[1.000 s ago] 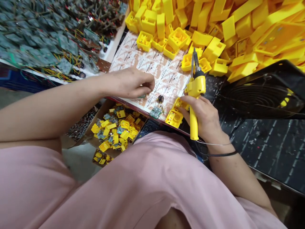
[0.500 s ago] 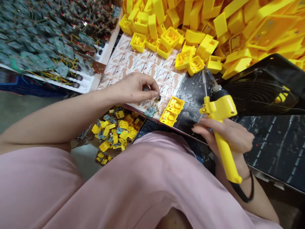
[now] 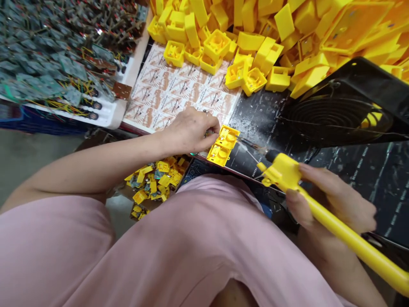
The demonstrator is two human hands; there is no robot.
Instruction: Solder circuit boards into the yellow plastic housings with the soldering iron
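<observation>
My left hand (image 3: pixel 191 130) is closed in a pinch at the table's front edge, its fingertips pressed against a small yellow plastic housing (image 3: pixel 223 146). What the fingers pinch is too small to name. My right hand (image 3: pixel 332 198) grips a yellow soldering iron (image 3: pixel 322 213) by the handle. The iron lies nearly level, and its metal tip (image 3: pixel 244 142) points left at the housing, right beside it.
A large heap of yellow housings (image 3: pixel 287 34) fills the back of the table. Green circuit boards with wires (image 3: pixel 47 55) lie at the left. A black fan (image 3: pixel 338 115) stands at the right. A box of small yellow parts (image 3: pixel 153 181) sits below the table edge.
My right hand swung the iron from upright down to level, bringing its tip to the housing. My left hand slid right from the printed sheet to the housing.
</observation>
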